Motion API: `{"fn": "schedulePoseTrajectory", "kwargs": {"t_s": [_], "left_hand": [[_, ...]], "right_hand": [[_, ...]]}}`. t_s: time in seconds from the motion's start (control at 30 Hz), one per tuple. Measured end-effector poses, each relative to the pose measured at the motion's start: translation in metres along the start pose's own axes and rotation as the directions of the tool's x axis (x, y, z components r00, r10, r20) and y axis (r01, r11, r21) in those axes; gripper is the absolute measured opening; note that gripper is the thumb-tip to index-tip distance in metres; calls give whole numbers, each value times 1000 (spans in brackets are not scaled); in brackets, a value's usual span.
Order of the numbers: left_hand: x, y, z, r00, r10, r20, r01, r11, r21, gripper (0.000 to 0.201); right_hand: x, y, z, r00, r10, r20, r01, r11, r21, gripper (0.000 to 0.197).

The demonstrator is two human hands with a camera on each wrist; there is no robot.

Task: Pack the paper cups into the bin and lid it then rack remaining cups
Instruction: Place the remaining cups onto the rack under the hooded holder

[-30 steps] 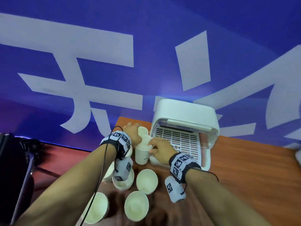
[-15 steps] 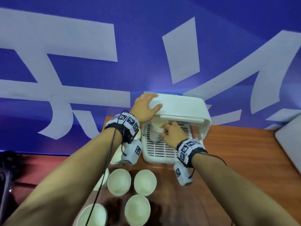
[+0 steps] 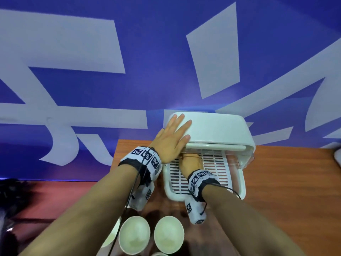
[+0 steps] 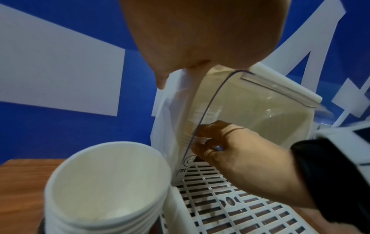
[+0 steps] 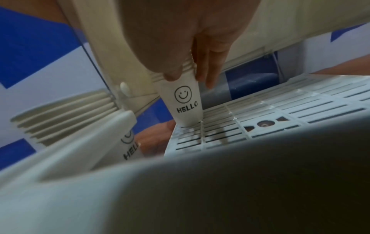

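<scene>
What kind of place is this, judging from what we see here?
Probably a staged demo or recording spot, not a home kitchen: a wooden table stands against a blue banner wall with large white characters, and both wrists wear marker-patterned camera bands.

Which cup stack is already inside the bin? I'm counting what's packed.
The HELLO smiley stack gripped by the right hand stands on the bin's slatted floor; the others sit outside on the table.

Nested cups upright on bin grate

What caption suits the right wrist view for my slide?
Right hand sets stacked smiley "HELLO" paper cups on the bin's slotted floor.
</scene>
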State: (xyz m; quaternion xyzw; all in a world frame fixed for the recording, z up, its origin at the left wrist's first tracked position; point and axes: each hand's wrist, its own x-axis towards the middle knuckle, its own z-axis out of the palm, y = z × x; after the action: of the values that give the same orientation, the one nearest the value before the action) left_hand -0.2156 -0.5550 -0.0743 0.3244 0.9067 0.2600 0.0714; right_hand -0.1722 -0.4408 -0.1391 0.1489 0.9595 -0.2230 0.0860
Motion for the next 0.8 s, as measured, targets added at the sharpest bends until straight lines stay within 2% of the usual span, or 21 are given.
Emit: {"fn": "schedulePoseTrajectory", "kwargs": {"t_s": [0.13, 0.27, 0.33, 0.43, 0.5, 0.6, 0.67, 0.7, 0.8], "left_hand": [[1, 2, -2, 1000, -18, 18, 18, 1000, 0, 52], [-1, 7, -4, 999, -41, 28, 40, 999, 18, 51], [-2, 9, -4, 999, -51, 5, 51, 998, 38, 51], [-7, 10, 1, 991, -100, -94, 101, 995, 9, 54], [-13, 11, 7, 966, -219, -134, 206, 973, -104, 56], [-26, 6, 8, 876, -441, -193, 393, 887, -243, 53], [-38, -1, 1, 822, -538, -190, 506, 841, -192, 51], [-44, -5, -2, 806, -572, -153, 554, 819, -150, 56], [-59, -12, -4, 795, -606, 5, 606, 795, 1, 76]], "right_hand": [[2, -2, -2, 999, 8, 37, -5, 998, -62, 28], [-3, -2, -10, 998, -50, 39, 52, 998, -39, 30], [-12, -1, -14, 997, -73, 35, 75, 996, -41, 33], [-30, 0, -22, 997, -78, 29, 79, 996, -51, 36], [-44, 1, -28, 995, -99, 6, 99, 994, -48, 44], [-57, 2, -31, 987, -153, -47, 151, 988, -36, 46], [-63, 2, -29, 985, -164, -44, 162, 986, -43, 44], [-65, 2, -27, 986, -163, -31, 161, 986, -43, 43], [-70, 0, -23, 987, -154, 34, 156, 987, -38, 44]]}}
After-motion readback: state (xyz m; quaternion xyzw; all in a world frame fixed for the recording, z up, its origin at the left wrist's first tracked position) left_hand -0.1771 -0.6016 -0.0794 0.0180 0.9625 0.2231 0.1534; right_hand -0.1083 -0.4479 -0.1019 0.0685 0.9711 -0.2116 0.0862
